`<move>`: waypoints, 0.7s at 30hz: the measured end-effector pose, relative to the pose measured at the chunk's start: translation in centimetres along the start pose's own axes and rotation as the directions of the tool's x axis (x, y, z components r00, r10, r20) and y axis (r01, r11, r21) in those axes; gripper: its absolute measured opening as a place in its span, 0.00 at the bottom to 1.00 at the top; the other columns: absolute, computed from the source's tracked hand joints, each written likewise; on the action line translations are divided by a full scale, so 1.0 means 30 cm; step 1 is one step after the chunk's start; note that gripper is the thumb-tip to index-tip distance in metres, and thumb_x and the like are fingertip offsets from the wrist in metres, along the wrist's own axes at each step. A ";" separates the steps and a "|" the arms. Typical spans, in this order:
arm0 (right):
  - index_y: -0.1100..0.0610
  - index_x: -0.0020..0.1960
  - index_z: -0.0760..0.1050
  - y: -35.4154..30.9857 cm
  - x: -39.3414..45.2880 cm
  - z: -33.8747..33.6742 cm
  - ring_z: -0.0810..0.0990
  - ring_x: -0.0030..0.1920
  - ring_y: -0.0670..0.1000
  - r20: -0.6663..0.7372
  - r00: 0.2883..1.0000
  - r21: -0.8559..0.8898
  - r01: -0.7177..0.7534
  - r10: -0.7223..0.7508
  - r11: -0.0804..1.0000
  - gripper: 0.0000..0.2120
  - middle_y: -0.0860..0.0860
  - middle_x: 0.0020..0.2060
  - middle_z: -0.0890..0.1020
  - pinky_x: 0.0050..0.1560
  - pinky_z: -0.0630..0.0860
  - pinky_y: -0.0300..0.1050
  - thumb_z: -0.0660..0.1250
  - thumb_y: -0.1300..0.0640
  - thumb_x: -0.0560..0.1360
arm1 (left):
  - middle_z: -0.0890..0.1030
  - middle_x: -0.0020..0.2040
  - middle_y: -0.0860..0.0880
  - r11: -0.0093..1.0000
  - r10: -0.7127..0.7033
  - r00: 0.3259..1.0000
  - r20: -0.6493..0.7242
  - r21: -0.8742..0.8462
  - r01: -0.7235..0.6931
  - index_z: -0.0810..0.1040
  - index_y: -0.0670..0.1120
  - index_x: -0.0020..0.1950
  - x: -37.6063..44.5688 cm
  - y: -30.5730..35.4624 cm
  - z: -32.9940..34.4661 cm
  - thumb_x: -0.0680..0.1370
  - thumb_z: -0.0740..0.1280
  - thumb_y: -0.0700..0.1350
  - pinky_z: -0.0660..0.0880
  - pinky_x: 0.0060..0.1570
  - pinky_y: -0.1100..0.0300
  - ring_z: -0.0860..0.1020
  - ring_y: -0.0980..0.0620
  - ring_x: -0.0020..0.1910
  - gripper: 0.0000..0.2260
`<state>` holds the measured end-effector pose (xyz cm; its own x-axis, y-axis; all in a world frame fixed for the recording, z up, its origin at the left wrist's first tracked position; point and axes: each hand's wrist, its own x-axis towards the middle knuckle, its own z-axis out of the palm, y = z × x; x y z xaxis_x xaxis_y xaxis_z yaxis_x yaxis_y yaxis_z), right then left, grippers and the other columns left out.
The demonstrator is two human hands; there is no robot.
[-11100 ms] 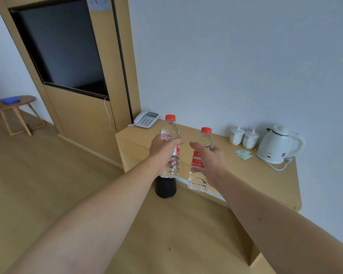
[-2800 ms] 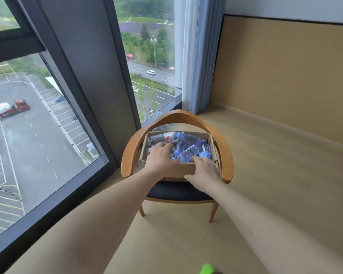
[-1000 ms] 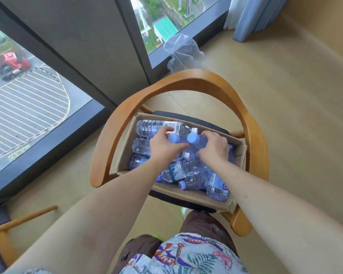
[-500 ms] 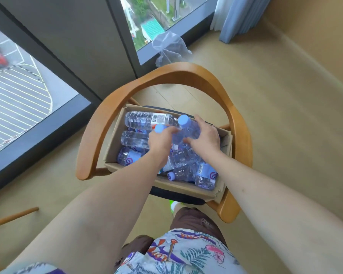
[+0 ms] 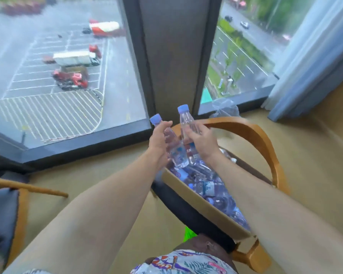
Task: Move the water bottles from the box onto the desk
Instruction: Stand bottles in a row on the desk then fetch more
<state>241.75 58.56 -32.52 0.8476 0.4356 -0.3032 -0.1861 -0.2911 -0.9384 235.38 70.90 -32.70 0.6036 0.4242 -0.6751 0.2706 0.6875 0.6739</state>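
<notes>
A patterned shirt hem [image 5: 186, 263] is seen nearest, at the lower edge. Beyond it, a cardboard box [image 5: 202, 204] is set on the dark seat of a wooden armchair [image 5: 265, 147]; blue-capped bottles [image 5: 208, 188] are lying packed inside. Above the box's far end, one bottle [image 5: 175, 153] is gripped by the left hand [image 5: 159, 139], fingers curled round its neck. A second bottle [image 5: 187, 125] is clasped by the right hand [image 5: 201, 140], cap tilted up. Behind, a window [image 5: 57, 76] and blue curtain [image 5: 315, 56] are seen.
</notes>
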 end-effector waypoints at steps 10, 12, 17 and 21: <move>0.55 0.59 0.77 -0.266 -0.340 0.652 0.88 0.42 0.58 0.450 0.890 0.167 -0.001 -0.075 0.986 0.29 0.55 0.44 0.87 0.38 0.84 0.53 0.79 0.37 0.68 | 0.83 0.42 0.46 0.965 0.213 0.955 -0.205 0.198 -0.172 0.82 0.46 0.60 -0.441 0.338 -0.667 0.75 0.75 0.56 0.76 0.26 0.59 0.84 0.46 0.35 0.19; 0.57 0.58 0.77 -0.296 -0.419 0.783 0.86 0.41 0.59 0.500 0.858 0.203 0.014 -0.116 0.979 0.26 0.54 0.40 0.86 0.42 0.84 0.60 0.80 0.43 0.68 | 0.81 0.41 0.47 0.952 0.283 0.928 -0.243 0.189 -0.241 0.83 0.46 0.58 -0.525 0.383 -0.824 0.74 0.73 0.50 0.75 0.31 0.58 0.80 0.46 0.40 0.14; 0.59 0.54 0.77 -0.361 -0.620 1.118 0.84 0.35 0.56 0.601 0.777 0.266 0.028 -0.188 0.964 0.19 0.53 0.36 0.83 0.35 0.81 0.52 0.80 0.52 0.70 | 0.82 0.36 0.50 0.859 0.504 0.762 -0.407 0.145 -0.490 0.83 0.46 0.46 -0.763 0.456 -1.189 0.72 0.76 0.49 0.76 0.32 0.57 0.81 0.51 0.31 0.09; 0.58 0.54 0.76 -0.405 -0.797 1.376 0.85 0.35 0.54 0.692 0.684 0.287 0.031 -0.229 0.957 0.17 0.53 0.36 0.84 0.33 0.81 0.50 0.79 0.55 0.71 | 0.82 0.40 0.49 0.763 0.608 0.607 -0.513 0.167 -0.624 0.81 0.44 0.53 -0.964 0.489 -1.448 0.73 0.75 0.53 0.78 0.30 0.57 0.82 0.49 0.38 0.15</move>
<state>203.23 86.85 -20.70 0.2785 0.9545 -0.1068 -0.2945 -0.0210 -0.9554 189.31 94.33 -16.32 0.1461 0.9772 -0.1538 -0.0449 0.1619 0.9858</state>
